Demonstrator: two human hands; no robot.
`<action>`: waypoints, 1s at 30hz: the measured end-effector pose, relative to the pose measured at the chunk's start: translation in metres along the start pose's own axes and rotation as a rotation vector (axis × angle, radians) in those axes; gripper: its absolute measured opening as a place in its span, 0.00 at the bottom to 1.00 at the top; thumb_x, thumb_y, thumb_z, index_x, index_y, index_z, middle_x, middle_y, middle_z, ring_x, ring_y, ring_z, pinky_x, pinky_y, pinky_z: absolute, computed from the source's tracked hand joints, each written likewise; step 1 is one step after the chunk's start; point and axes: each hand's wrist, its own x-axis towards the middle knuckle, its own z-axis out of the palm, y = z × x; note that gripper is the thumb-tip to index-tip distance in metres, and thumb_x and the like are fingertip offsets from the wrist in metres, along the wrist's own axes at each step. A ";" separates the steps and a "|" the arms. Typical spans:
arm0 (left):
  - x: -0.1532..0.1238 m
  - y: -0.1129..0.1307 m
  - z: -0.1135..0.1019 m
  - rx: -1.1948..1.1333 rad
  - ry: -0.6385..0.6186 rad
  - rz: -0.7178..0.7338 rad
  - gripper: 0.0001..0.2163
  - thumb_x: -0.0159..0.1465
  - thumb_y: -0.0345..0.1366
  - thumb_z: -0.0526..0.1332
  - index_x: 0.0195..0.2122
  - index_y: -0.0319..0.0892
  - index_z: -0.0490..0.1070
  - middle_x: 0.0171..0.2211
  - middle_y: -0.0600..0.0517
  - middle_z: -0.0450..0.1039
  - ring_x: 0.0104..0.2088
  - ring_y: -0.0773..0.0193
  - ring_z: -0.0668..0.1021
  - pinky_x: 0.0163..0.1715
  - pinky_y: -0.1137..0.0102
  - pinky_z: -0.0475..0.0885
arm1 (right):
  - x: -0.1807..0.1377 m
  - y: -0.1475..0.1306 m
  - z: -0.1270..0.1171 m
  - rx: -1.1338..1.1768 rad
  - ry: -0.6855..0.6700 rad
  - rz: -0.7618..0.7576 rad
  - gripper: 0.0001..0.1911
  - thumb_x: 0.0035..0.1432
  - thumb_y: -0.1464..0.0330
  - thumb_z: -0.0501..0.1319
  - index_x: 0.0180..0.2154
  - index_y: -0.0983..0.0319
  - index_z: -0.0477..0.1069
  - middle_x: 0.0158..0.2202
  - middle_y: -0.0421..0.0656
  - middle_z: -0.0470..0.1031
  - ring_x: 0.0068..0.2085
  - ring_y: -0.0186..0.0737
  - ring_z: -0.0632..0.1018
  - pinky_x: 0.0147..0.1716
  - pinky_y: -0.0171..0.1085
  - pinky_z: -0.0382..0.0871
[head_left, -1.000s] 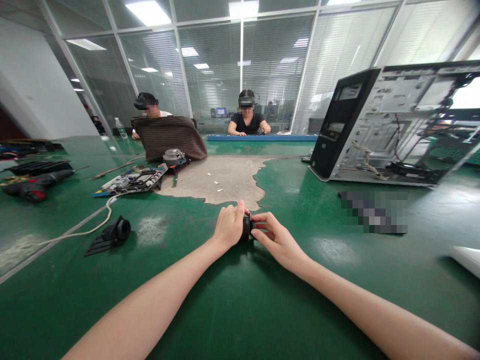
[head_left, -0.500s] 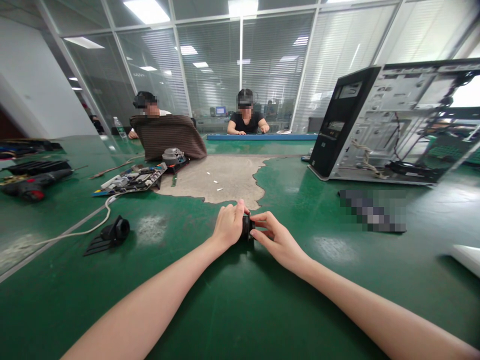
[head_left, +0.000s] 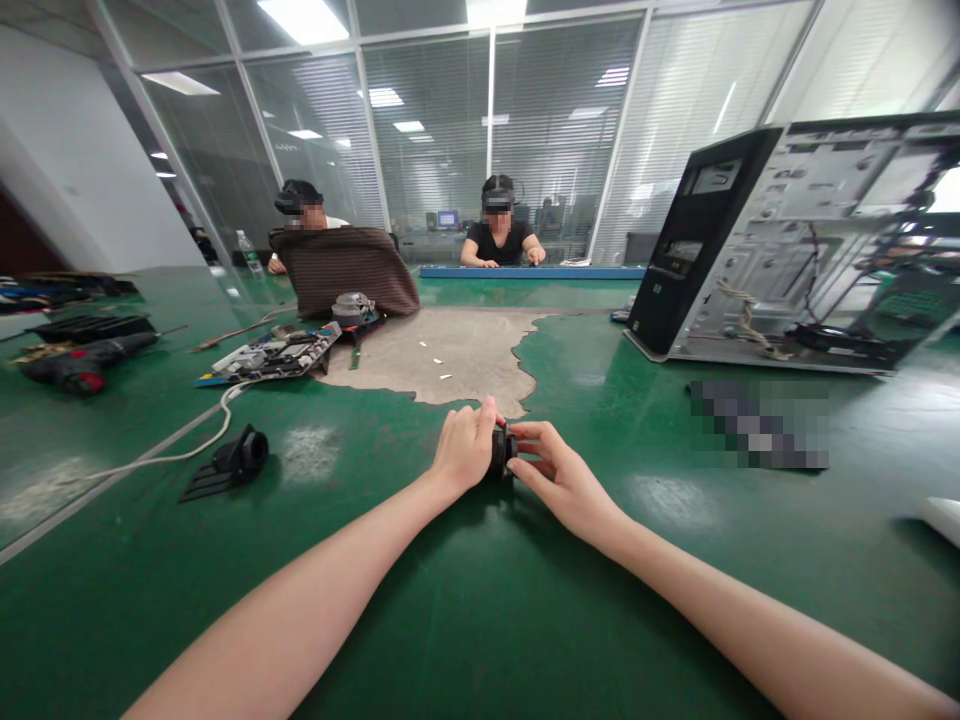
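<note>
A small black part (head_left: 501, 450) rests on the green table (head_left: 465, 600) straight ahead of me. My left hand (head_left: 463, 447) is wrapped round its left side, fingers closed. My right hand (head_left: 559, 475) pinches its right side with thumb and fingers. Most of the part is hidden between the two hands, so I cannot make out its shape.
An open computer case (head_left: 795, 250) lies on its side at the right. A black fan-like piece (head_left: 232, 460) and a white cable (head_left: 187, 450) lie at the left, with a circuit board (head_left: 274, 358) and a drill (head_left: 82, 365) beyond. Two people sit at the far side.
Both hands stay closed on the small black part in the same place. My view has shifted slightly, so everything sits a little to the right.
</note>
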 end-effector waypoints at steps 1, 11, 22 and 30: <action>0.000 0.000 0.000 0.005 0.001 -0.002 0.28 0.66 0.43 0.32 0.27 0.42 0.71 0.27 0.52 0.74 0.30 0.64 0.74 0.35 0.69 0.64 | 0.000 0.000 0.000 -0.001 -0.002 0.007 0.15 0.55 0.69 0.55 0.46 0.58 0.59 0.46 0.44 0.65 0.45 0.39 0.72 0.45 0.43 0.69; 0.000 0.000 -0.001 -0.012 -0.022 -0.013 0.28 0.66 0.43 0.32 0.27 0.42 0.71 0.27 0.52 0.74 0.31 0.64 0.74 0.35 0.68 0.65 | -0.001 -0.003 0.000 0.002 -0.005 -0.021 0.09 0.55 0.69 0.55 0.41 0.58 0.61 0.43 0.42 0.66 0.46 0.38 0.72 0.47 0.42 0.69; 0.000 -0.001 0.000 -0.017 -0.019 -0.012 0.28 0.66 0.43 0.32 0.27 0.42 0.71 0.26 0.52 0.74 0.30 0.64 0.74 0.35 0.69 0.65 | -0.003 -0.008 0.000 0.073 -0.078 -0.019 0.15 0.53 0.71 0.57 0.44 0.59 0.58 0.45 0.43 0.67 0.46 0.37 0.72 0.49 0.42 0.66; 0.000 0.000 -0.001 -0.006 -0.021 -0.012 0.28 0.66 0.42 0.32 0.27 0.42 0.71 0.27 0.52 0.74 0.30 0.64 0.74 0.35 0.69 0.65 | 0.000 -0.003 0.000 0.027 -0.003 0.016 0.14 0.56 0.69 0.54 0.45 0.58 0.59 0.46 0.44 0.67 0.45 0.39 0.73 0.45 0.42 0.70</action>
